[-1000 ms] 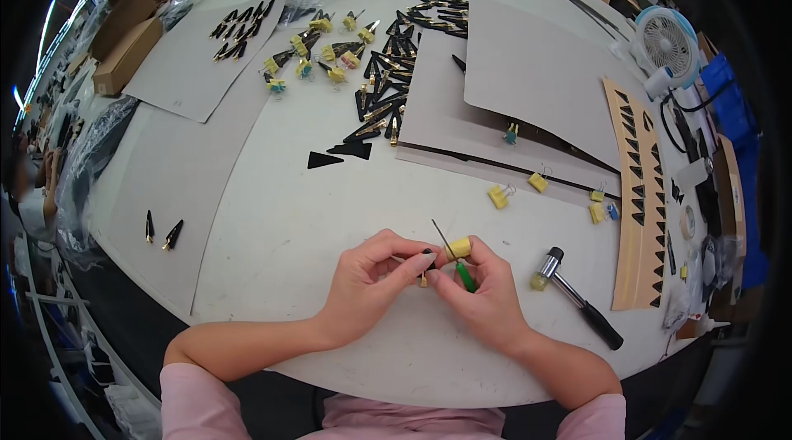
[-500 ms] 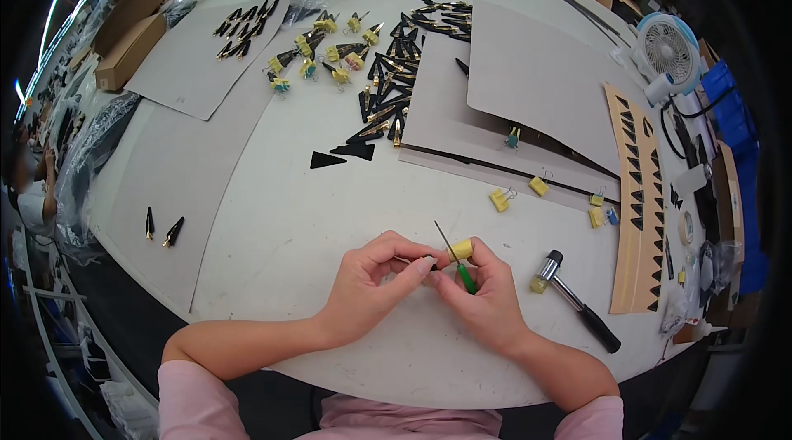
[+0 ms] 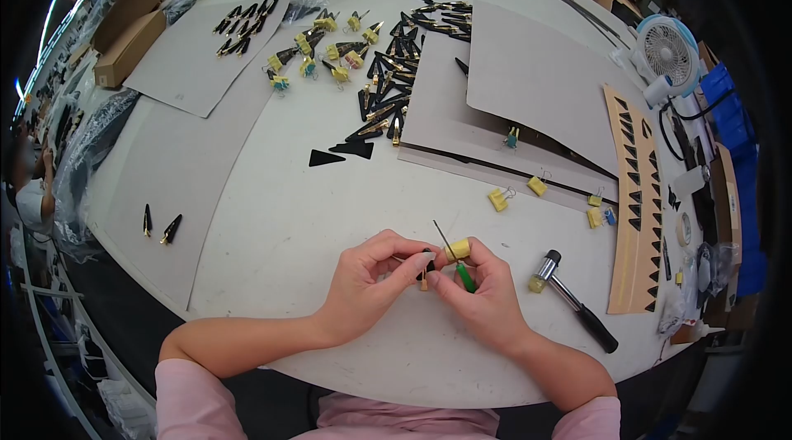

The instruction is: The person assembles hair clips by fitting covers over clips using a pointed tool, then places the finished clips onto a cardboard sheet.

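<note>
My left hand [image 3: 373, 277] pinches a small black clip with a gold metal part [image 3: 425, 275], which looks like a hair clip; fingers cover much of it. My right hand [image 3: 485, 291] is closed round a green-handled tool [image 3: 465, 277] with a thin metal shaft pointing up and left. Yellow tape [image 3: 458, 250] appears wrapped on a right finger. Both hands meet at the clip, above the front of the table. To the right lies a hammer [image 3: 572, 298]. Two black triangular pieces [image 3: 328, 158] rest farther ahead.
Black-and-gold clips [image 3: 388, 85] lie heaped beside grey boards [image 3: 540, 81]. Yellow-taped binder clips [image 3: 333, 51] sit behind, others [image 3: 497, 199] nearer. More clips [image 3: 172, 229] are on a left board [image 3: 157, 168]. A tan strip [image 3: 627, 275] bears black triangles; a fan [image 3: 668, 52] stands far right.
The clip between my fingers has turned, so its gold part now shows pointing down. My hands have barely moved, and the green-handled tool stays in my right hand.
</note>
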A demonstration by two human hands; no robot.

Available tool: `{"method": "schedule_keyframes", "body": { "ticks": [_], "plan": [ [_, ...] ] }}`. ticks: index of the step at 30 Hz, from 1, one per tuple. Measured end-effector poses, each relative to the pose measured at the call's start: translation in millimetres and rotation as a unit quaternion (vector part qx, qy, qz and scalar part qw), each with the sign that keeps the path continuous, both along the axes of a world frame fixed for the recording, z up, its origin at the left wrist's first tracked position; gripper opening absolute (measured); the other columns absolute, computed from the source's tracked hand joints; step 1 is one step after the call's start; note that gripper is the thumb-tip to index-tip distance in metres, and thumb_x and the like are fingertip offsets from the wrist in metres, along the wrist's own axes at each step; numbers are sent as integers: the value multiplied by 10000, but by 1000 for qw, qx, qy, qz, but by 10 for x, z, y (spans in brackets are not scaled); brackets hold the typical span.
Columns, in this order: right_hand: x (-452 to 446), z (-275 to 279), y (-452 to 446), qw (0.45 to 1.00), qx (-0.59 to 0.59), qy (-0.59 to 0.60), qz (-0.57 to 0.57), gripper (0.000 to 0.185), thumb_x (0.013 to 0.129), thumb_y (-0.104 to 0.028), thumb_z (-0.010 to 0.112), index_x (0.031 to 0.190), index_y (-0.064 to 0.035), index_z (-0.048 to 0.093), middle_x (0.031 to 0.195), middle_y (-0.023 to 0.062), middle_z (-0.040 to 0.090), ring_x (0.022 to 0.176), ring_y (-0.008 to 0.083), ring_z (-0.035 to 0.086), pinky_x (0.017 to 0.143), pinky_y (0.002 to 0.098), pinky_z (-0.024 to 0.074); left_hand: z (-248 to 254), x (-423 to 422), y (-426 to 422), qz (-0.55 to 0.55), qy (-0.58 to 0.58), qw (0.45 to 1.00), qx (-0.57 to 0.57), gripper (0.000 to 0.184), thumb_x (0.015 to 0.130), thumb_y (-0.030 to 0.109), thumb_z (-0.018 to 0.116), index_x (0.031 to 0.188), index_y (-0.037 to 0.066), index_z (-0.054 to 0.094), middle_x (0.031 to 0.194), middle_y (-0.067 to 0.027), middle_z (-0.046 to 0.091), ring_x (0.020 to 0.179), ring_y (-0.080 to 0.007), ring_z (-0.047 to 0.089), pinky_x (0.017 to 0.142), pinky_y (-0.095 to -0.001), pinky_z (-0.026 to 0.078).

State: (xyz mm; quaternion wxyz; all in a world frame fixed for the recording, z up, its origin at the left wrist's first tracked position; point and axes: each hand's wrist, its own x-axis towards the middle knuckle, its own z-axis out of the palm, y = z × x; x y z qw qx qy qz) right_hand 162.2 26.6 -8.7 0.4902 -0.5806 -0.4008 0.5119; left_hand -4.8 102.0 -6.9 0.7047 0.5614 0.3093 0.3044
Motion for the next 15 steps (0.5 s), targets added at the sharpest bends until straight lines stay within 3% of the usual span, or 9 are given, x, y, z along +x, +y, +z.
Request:
{"method": "schedule_keyframes", "body": {
  "ticks": [15],
  "plan": [
    [23, 22, 2, 1000, -13, -5, 17, 153, 887, -115, 686, 946, -46, 563, 720, -46, 588, 582, -2, 381, 508, 200, 298, 0, -8, 10, -5, 11, 1000, 8, 159, 971, 50, 579, 1093, 4, 670, 1054, -83, 646, 945, -140, 648, 734, -243, 533]
  ]
}}
